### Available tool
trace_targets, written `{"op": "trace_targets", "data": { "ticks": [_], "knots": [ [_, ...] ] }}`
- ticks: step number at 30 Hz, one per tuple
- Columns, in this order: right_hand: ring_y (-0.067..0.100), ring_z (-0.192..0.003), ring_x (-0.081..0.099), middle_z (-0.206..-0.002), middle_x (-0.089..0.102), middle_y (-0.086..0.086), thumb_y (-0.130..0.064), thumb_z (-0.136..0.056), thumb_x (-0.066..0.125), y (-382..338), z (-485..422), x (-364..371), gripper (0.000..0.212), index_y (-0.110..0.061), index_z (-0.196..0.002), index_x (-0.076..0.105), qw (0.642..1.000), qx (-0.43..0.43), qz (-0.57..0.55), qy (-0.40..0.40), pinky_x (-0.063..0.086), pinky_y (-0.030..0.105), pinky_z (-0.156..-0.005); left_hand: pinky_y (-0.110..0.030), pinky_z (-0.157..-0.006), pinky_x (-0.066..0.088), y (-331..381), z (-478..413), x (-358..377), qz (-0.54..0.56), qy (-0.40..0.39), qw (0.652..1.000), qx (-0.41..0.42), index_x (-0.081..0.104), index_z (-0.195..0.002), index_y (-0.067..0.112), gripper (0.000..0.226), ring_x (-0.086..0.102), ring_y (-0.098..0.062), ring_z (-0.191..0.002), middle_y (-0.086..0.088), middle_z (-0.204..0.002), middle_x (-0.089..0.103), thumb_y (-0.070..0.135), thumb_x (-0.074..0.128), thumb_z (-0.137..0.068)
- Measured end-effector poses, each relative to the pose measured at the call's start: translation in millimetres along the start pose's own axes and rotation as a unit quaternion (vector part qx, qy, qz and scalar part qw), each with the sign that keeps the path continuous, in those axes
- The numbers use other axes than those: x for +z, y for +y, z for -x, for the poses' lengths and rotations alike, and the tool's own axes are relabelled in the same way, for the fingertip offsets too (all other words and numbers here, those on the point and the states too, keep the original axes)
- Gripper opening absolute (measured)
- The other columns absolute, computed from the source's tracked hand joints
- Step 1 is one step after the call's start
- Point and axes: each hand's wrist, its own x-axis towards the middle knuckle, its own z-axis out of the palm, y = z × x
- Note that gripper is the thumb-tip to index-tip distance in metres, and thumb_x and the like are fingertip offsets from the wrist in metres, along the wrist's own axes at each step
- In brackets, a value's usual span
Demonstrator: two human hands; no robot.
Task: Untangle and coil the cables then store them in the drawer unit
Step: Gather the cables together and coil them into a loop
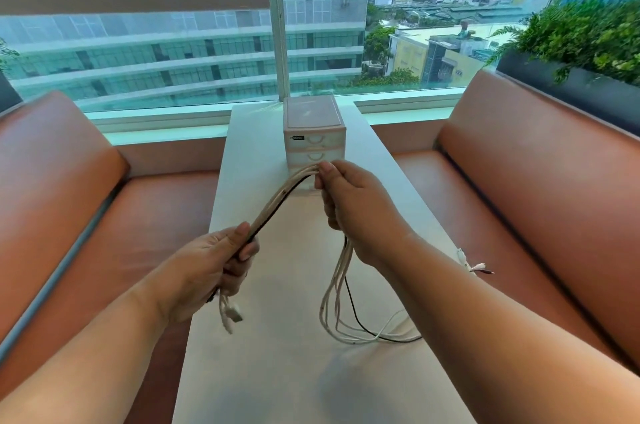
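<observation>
A bundle of several white cables and one black cable (277, 200) arcs between my two hands above the white table (277, 371). My left hand (214, 264) grips one end of the bundle, and short plug ends (231, 314) dangle below it. My right hand (349, 201) pinches the bundle higher up, just in front of the drawer unit. From the right hand the cables hang down and loop loosely on the table (349, 330). The small pale drawer unit (313, 132) stands at the table's far end, its visible drawers closed.
Brown leather sofas flank the narrow table on the left (69, 198) and right (536, 181). More cable ends (476, 266) lie at the table's right edge. A planter with green plants (585, 38) sits behind the right sofa. A large window is beyond.
</observation>
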Motion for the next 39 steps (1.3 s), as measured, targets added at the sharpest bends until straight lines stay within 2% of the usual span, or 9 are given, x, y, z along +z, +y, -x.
{"op": "trace_targets", "data": {
  "ticks": [4, 7, 12, 18, 24, 28, 33, 36, 39],
  "knots": [
    [0.009, -0.046, 0.032, -0.053, 0.038, -0.006, -0.029, -0.1, 0.045, 9, -4, -9, 0.034, -0.018, -0.069, 0.054, 1.0, 0.012, -0.002, 0.016, 0.027, 0.025, -0.048, -0.014, -0.035, 0.021, 4, 12, -8, -0.139, 0.029, 0.99, -0.024, 0.047, -0.065, 0.017, 0.059, 0.016, -0.006, -0.042, 0.008, -0.054, 0.025, 0.074, 0.062, -0.065],
    [0.01, -0.046, 0.031, -0.053, 0.038, -0.007, -0.031, -0.099, 0.045, 26, -3, -10, 0.034, -0.019, -0.069, 0.055, 1.0, 0.027, 0.008, 0.013, 0.026, 0.026, -0.048, -0.014, -0.037, 0.024, 9, 15, -13, -0.273, 0.062, 0.96, 0.001, 0.049, -0.07, 0.012, 0.047, 0.022, -0.005, -0.039, 0.01, -0.051, 0.029, 0.053, 0.04, -0.091],
    [0.014, -0.048, 0.031, -0.054, 0.038, -0.006, -0.032, -0.099, 0.045, 61, 6, -16, 0.036, -0.023, -0.065, 0.055, 0.996, 0.038, 0.077, -0.018, 0.025, 0.027, -0.048, -0.037, -0.072, 0.046, 11, 18, -44, -0.538, 0.074, 0.839, 0.03, 0.055, -0.08, 0.027, 0.057, 0.053, -0.017, -0.067, -0.006, -0.068, 0.055, 0.075, 0.023, -0.082],
    [0.003, -0.046, 0.034, -0.06, 0.041, -0.006, -0.029, -0.101, 0.044, 88, 11, -26, 0.033, -0.023, -0.07, 0.055, 0.973, 0.021, 0.22, -0.063, 0.029, 0.023, -0.051, -0.026, -0.069, 0.041, 13, 15, -45, -0.635, 0.093, 0.766, -0.021, 0.049, -0.074, 0.023, 0.042, 0.054, -0.011, -0.071, 0.003, -0.07, 0.057, 0.053, 0.027, -0.095],
    [0.002, -0.045, 0.034, -0.063, 0.042, 0.0, -0.03, -0.1, 0.046, 108, 13, -42, 0.029, -0.021, -0.082, 0.066, 0.973, 0.068, 0.197, -0.094, 0.027, 0.017, -0.048, -0.026, -0.042, 0.04, 26, 22, -41, -0.5, 0.056, 0.857, -0.114, 0.06, -0.092, 0.021, 0.023, 0.04, -0.014, -0.047, -0.006, -0.075, 0.053, 0.039, 0.046, -0.097],
    [0.007, -0.046, 0.03, -0.061, 0.038, 0.003, -0.029, -0.1, 0.048, 111, 16, -47, 0.027, -0.018, -0.084, 0.068, 0.973, 0.071, 0.196, -0.098, 0.026, 0.016, -0.045, -0.021, -0.033, 0.039, 33, 25, -25, -0.435, 0.028, 0.888, -0.148, 0.06, -0.104, 0.012, 0.023, 0.037, -0.007, -0.032, 0.007, -0.052, 0.045, 0.03, 0.047, -0.098],
    [0.003, -0.044, 0.031, -0.049, 0.035, -0.01, -0.034, -0.098, 0.051, 117, 16, -52, 0.032, -0.018, -0.072, 0.061, 0.95, 0.086, 0.275, -0.125, 0.026, 0.023, -0.05, -0.012, -0.039, 0.03, 35, 26, -26, -0.471, -0.012, 0.867, -0.162, 0.064, -0.097, 0.012, 0.023, 0.033, -0.003, -0.035, 0.008, -0.054, 0.044, 0.029, 0.049, -0.097],
    [0.005, -0.042, 0.03, -0.045, 0.033, -0.01, -0.042, -0.096, 0.052, 119, 16, -56, 0.04, -0.02, -0.062, 0.05, 0.939, 0.093, 0.311, -0.112, 0.024, 0.022, -0.047, -0.017, -0.047, 0.032, 32, 27, -35, -0.408, -0.034, 0.89, -0.199, 0.061, -0.087, 0.01, 0.029, 0.038, -0.009, -0.052, -0.003, -0.07, 0.047, 0.037, 0.052, -0.094],
    [0.005, -0.043, 0.032, -0.048, 0.036, -0.008, -0.044, -0.097, 0.049, 119, 15, -55, 0.044, -0.02, -0.061, 0.044, 0.925, 0.083, 0.355, -0.105, 0.026, 0.024, -0.049, -0.017, -0.04, 0.023, 32, 28, -38, -0.289, -0.042, 0.932, -0.214, 0.05, -0.072, 0.013, 0.044, 0.023, -0.007, -0.046, 0.003, -0.059, 0.032, 0.053, 0.068, -0.076]
  ]
}}
